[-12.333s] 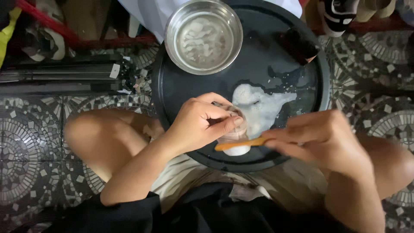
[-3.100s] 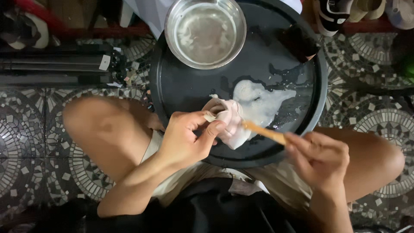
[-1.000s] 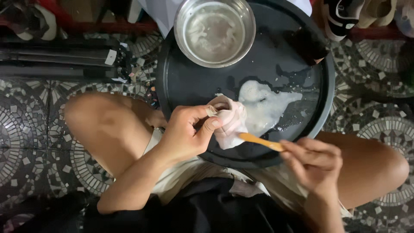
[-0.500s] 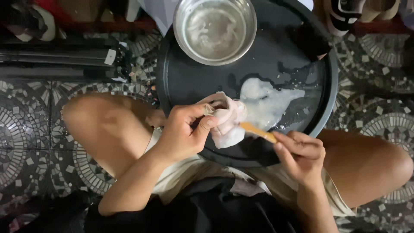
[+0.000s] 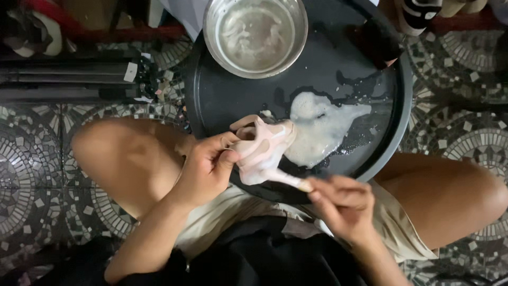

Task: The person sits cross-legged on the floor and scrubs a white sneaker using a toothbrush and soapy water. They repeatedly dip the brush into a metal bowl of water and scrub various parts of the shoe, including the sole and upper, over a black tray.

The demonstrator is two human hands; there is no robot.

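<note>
A pale pink raw squid-like piece [image 5: 262, 148] hangs over the near edge of a round black tray [image 5: 222, 90]. My left hand [image 5: 206, 169] is shut on its left side, thumb pressed against it. My right hand [image 5: 341, 204], slightly blurred, sits just below the tray rim and pinches the end of a pale strip [image 5: 283, 179] stretched out from the piece, with a yellowish tip at the fingers. The orange stick held earlier is not clearly visible. A puddle of white foamy liquid [image 5: 323, 127] lies on the tray beside the piece.
A steel bowl [image 5: 255, 34] of cloudy water stands at the tray's far side, with a dark object [image 5: 378, 39] to its right. My bare knees flank the tray above a mosaic tile floor [image 5: 32, 180]. Black bars [image 5: 69, 85] lie at left and shoes [image 5: 418, 13] at top right.
My right hand has moved in toward the piece and lower, and the orange stick no longer shows clearly. The left hand still holds the piece, with the camera view shifted slightly.
</note>
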